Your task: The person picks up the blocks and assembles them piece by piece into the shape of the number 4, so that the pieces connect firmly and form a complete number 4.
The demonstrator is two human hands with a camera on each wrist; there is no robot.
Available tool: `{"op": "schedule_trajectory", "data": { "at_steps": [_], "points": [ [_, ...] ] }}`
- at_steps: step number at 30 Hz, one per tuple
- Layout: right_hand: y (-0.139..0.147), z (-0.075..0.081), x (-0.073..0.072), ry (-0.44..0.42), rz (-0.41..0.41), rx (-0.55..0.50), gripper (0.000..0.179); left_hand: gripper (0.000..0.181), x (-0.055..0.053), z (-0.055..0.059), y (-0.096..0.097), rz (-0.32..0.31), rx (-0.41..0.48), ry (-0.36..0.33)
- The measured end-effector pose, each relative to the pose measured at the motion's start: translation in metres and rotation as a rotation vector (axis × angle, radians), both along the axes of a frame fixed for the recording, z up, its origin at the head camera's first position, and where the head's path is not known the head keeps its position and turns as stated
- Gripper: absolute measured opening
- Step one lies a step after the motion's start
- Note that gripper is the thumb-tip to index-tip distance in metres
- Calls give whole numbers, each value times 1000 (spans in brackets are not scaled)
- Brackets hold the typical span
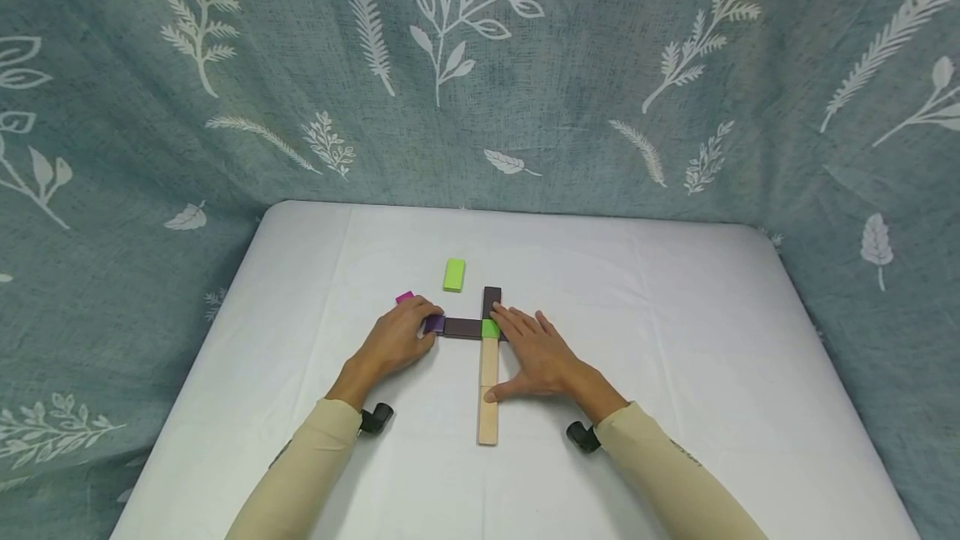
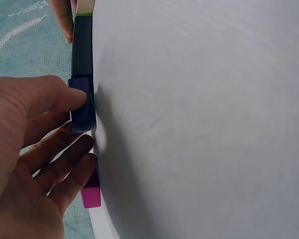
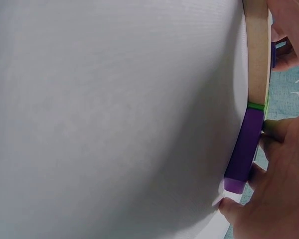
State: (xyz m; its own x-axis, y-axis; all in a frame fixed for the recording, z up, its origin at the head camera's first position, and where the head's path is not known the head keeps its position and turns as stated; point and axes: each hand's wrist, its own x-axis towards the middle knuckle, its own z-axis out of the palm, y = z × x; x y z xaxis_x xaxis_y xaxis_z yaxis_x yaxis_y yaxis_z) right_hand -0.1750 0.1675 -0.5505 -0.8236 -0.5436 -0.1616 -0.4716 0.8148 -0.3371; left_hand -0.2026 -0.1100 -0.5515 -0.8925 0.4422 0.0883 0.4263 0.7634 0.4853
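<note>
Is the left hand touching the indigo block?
Touching: in the left wrist view, the left hand has its thumb laid against the indigo block, no gap between them.

Your blocks form a cross, center frame: green block [image 1: 490,329] mid, wooden blocks [image 1: 487,423] end to end below, dark blue block [image 1: 435,324] at left tip, pinched in your left hand [image 1: 399,334].

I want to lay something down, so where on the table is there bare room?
Free: the table right of the right hand, left of the pink block, and between the lone green block and the curtain. Crowded: the middle, around the left hand, right hand and cross of blocks.
</note>
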Motion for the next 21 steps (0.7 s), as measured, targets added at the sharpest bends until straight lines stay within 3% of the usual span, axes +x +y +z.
{"op": "schedule_trajectory", "data": {
  "at_steps": [21],
  "points": [
    [0, 0, 1, -9, -3, 2, 135, 37, 0, 0, 1, 2, -11, -18]
  ]
}}
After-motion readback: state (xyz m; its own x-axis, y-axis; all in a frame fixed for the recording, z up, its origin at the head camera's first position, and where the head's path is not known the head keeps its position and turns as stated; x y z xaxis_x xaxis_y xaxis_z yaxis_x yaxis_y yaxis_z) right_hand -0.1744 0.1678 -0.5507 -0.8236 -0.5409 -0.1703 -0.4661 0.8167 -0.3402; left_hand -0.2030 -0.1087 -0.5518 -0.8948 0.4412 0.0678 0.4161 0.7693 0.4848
